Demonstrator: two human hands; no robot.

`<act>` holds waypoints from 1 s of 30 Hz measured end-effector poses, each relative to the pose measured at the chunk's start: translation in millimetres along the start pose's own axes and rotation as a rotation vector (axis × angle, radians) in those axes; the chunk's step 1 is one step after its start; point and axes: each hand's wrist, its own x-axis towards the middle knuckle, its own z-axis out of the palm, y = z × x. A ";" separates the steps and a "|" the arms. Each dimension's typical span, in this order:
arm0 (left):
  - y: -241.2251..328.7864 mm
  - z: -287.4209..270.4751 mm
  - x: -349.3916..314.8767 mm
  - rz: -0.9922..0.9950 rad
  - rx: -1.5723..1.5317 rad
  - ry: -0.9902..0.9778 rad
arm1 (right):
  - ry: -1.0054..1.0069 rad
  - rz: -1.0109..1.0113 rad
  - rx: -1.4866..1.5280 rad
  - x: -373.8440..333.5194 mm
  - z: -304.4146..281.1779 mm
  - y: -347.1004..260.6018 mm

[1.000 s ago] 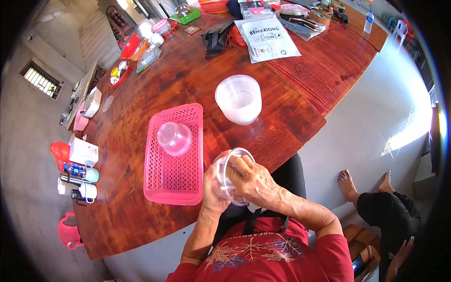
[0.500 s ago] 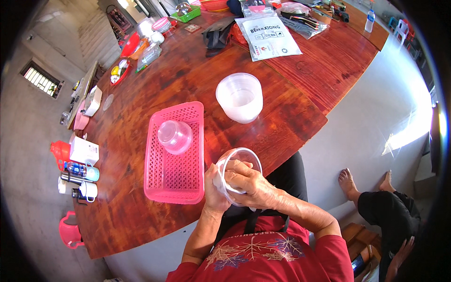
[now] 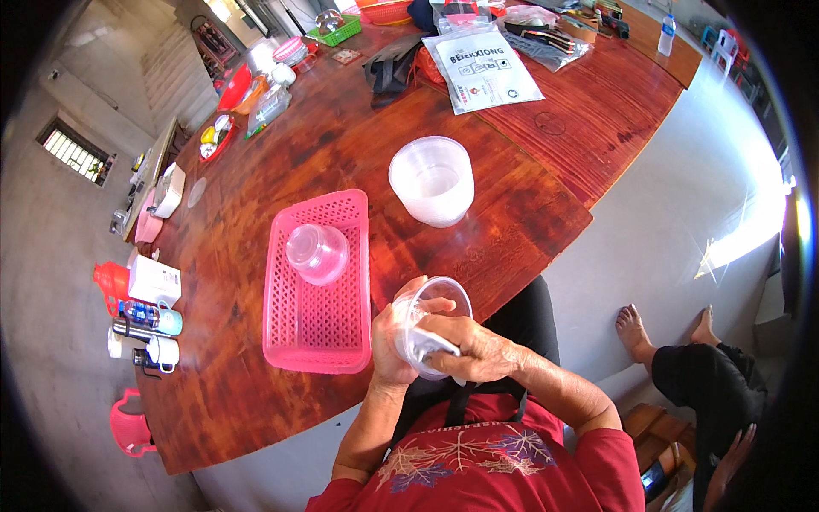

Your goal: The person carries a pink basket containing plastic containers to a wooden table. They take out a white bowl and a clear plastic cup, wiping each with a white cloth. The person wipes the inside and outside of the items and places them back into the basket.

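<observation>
Over the near table edge, my left hand [image 3: 389, 343] grips a clear plastic bowl [image 3: 454, 299] from its outer side, the bowl tilted with its mouth toward the right. My right hand [image 3: 479, 348] reaches into the mouth, fingers closed on a white cloth [image 3: 435, 341] pressed inside the bowl. To the left, a pink perforated basket [image 3: 314, 346] lies on the table, holding another clear bowl [image 3: 317, 254] turned upside down. Beyond my hands stands a stack of clear bowls [image 3: 432, 183], mouths up.
The brown wooden table [image 3: 222, 341] ends just before my body. Mugs and bottles [image 3: 153, 328] line its left edge. A white plastic package [image 3: 485, 72] and a water bottle [image 3: 667, 36] lie farther off. At the right, another person's bare foot [image 3: 635, 333] rests on the floor.
My right hand has shifted slightly down and right within the bowl, and more of the white cloth shows. The fingers of my left hand have spread a little along the bowl.
</observation>
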 end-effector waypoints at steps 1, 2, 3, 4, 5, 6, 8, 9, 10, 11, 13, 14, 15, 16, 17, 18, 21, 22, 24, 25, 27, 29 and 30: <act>-1.0 -0.2 -0.9 0.012 0.025 0.071 | 0.123 -0.010 0.161 -1.8 7.1 0.3; -3.3 0.7 0.0 0.034 0.004 0.151 | 0.245 -0.019 0.322 -2.9 12.3 0.7; -6.3 4.6 2.2 0.055 -0.018 0.229 | 0.320 -0.011 0.555 -2.5 13.9 2.8; -6.9 9.6 4.3 0.076 -0.039 0.308 | 0.450 -0.051 0.822 3.0 18.2 4.3; -5.7 17.4 -0.1 0.093 0.179 0.250 | 0.482 -0.056 0.921 5.2 15.4 2.7; -6.2 15.7 -0.7 0.078 0.092 0.220 | 0.512 -0.063 1.020 8.2 12.7 -0.4; -6.1 10.7 -3.0 0.060 -0.007 0.153 | 0.509 -0.073 0.784 10.3 15.1 2.0; -4.7 9.0 -3.8 0.056 -0.021 0.116 | 0.465 -0.072 0.605 8.7 14.2 -1.3; -2.8 7.7 -4.2 0.051 -0.035 0.078 | 0.419 -0.071 0.427 6.9 13.0 -4.0; 0.0 9.1 -3.1 0.064 0.035 0.079 | 0.283 -0.068 0.337 3.1 10.4 -4.7; 6.1 15.4 -3.0 0.070 -0.003 0.011 | 0.052 -0.248 -0.037 1.4 0.0 -4.2; 11.4 21.8 -4.8 0.022 -0.036 -0.099 | -0.062 -0.390 -0.199 3.2 -2.7 2.7; 10.3 19.6 -5.3 0.026 0.014 -0.080 | -0.061 -0.526 -0.291 4.4 -4.2 1.9; 8.8 16.6 -6.2 0.029 0.065 -0.061 | -0.090 -0.492 -0.399 0.3 -7.6 -3.8; 8.6 15.1 -6.7 0.012 0.054 -0.013 | -0.113 -0.416 -0.485 -4.9 -8.9 -9.3; 7.2 14.0 -7.2 -0.006 0.043 0.035 | -0.134 -0.336 -0.569 -9.0 -9.6 -11.8; 5.7 8.2 -9.0 -0.123 -0.279 -0.027 | 0.090 -0.533 -1.061 -3.8 -10.4 -12.8; 5.8 7.5 -9.9 -0.171 -0.434 -0.081 | 0.166 -0.602 -1.152 0.0 -13.5 -17.8; 4.3 13.1 -8.8 -0.139 -0.263 0.021 | 0.275 -0.732 -1.221 6.9 -20.6 -18.6; 5.9 18.0 -9.4 -0.149 -0.291 0.003 | 0.289 -0.760 -1.257 8.6 -23.4 -13.2; 8.0 25.6 -6.8 -0.136 -0.210 0.090 | 0.305 -0.660 -1.263 10.2 -24.0 -10.5; 9.2 23.8 -7.1 -0.103 -0.054 0.126 | 0.298 -0.540 -1.293 10.6 -22.4 -7.9; 9.3 21.6 -7.6 -0.090 0.023 0.146 | 0.289 -0.470 -1.309 7.9 -18.3 -5.2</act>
